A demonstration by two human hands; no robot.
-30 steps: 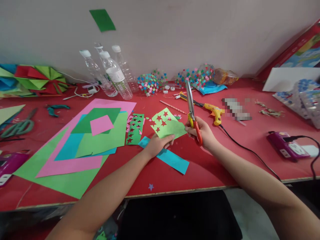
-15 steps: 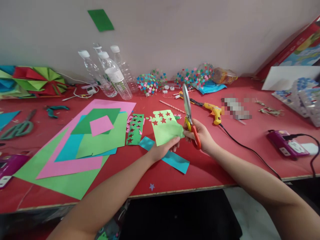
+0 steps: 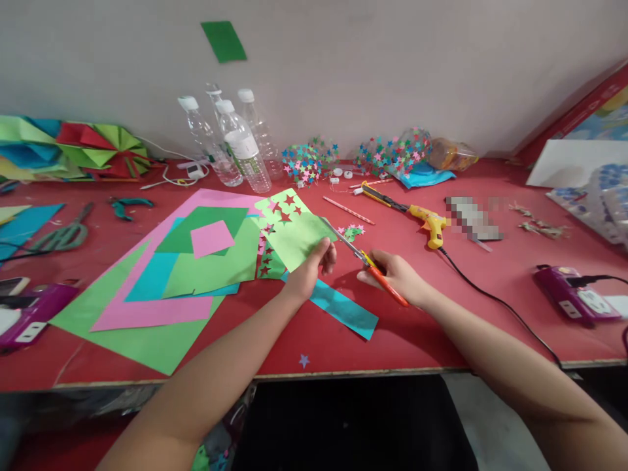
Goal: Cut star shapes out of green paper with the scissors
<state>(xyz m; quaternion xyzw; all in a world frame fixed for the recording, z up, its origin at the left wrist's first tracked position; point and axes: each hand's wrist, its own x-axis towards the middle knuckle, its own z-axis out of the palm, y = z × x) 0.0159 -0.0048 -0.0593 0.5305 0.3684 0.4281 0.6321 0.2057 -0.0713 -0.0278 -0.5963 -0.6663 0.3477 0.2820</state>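
My left hand [image 3: 314, 265] pinches the lower right edge of a light green sheet [image 3: 297, 239] that has star-shaped holes at its upper end. My right hand [image 3: 395, 275] is closed on the orange and yellow handles of scissors [image 3: 385, 282]. Their blades point up and left, with the tips at the right corner of the sheet. Under the sheet lies a darker green strip [image 3: 271, 268] with star holes. A blue paper strip [image 3: 343, 309] rests below my left hand. Small green and pink stars [image 3: 352, 231] lie just above the blades.
Stacked coloured sheets [image 3: 210, 268] lie at the left, with plastic bottles [image 3: 245, 154] behind them. A yellow glue gun [image 3: 432, 226] and its cable lie at the right, near a purple power strip [image 3: 579, 297]. Star-filled clear balls [image 3: 307, 160] sit by the wall.
The light green sheet and my left hand have moved left. The scissors have tilted from upright to pointing left, their tips now at the sheet. The view has shifted slightly.
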